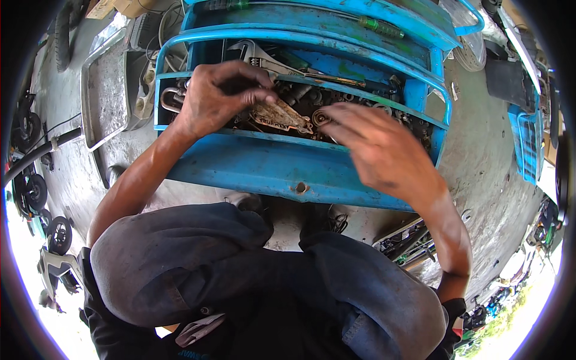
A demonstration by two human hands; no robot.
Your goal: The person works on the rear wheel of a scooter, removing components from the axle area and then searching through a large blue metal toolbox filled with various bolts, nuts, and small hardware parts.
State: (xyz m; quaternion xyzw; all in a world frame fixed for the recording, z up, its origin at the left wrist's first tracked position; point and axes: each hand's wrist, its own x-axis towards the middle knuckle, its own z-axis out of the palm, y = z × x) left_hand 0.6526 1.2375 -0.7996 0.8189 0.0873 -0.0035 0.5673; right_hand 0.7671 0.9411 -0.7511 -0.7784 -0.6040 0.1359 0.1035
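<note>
While I look down over the knees, my left hand (219, 96) pinches a grimy, torn packet (281, 116) above the blue toolbox (270, 168). My right hand (378, 144) hovers just beside the packet's tip, fingers loosely curled, gripping nothing. A wrench (258, 57) lies behind them.

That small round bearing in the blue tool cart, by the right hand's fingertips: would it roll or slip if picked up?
The bearing is ring-shaped, so it probably rolls if set on edge. It looks like metal, likely heavy for its size, and the grimy parts about it hint at a greasy, slippery grip.
</note>
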